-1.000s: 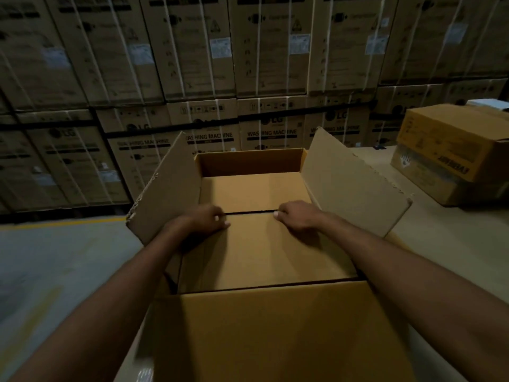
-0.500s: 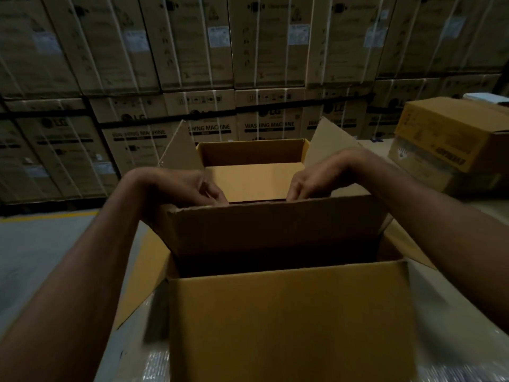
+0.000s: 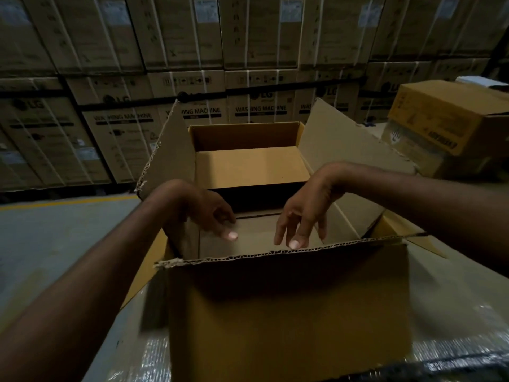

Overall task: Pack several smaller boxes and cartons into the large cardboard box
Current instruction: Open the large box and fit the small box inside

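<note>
To the left of the large cardboard box point(image 3: 286, 307), the side flap point(image 3: 168, 158) is now stood up. Over its opening the left hand point(image 3: 205, 213) is hung with fingers loose, nothing gripped. The near flap point(image 3: 275, 260), pressed flat a second ago, has been lifted and let go (so the box is opened up for packing). The right hand point(image 3: 303, 213) is likewise empty, fingers spread. Off to the box's right, a yellowish carton point(image 3: 451, 117) is left waiting on the table point(image 3: 451, 299).
</note>
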### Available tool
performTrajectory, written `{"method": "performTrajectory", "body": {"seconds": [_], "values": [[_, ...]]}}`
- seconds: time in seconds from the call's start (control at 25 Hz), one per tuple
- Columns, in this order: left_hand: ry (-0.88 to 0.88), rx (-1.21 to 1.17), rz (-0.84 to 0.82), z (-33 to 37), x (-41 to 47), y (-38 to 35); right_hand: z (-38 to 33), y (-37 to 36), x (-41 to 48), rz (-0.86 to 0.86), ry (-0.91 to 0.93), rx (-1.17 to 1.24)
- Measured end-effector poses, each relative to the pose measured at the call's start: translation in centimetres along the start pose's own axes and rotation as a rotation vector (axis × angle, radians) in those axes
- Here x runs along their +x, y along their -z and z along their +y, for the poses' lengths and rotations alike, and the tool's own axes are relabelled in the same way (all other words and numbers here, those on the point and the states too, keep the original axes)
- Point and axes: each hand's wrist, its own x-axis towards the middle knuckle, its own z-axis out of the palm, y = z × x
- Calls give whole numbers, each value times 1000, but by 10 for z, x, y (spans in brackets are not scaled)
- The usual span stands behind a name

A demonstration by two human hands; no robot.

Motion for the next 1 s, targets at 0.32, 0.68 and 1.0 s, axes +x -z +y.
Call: {"method": "performTrajectory", "body": {"seconds": [0.32, 0.68, 1.0], "values": [[249, 386, -171, 10, 77, 66, 2, 76, 104, 435, -181, -383], [367, 391, 164, -58, 176, 69, 42, 91, 181, 1020, -147, -496], [445, 433, 685, -105, 178, 171, 71, 246, 160, 1406, -146, -605]]}}
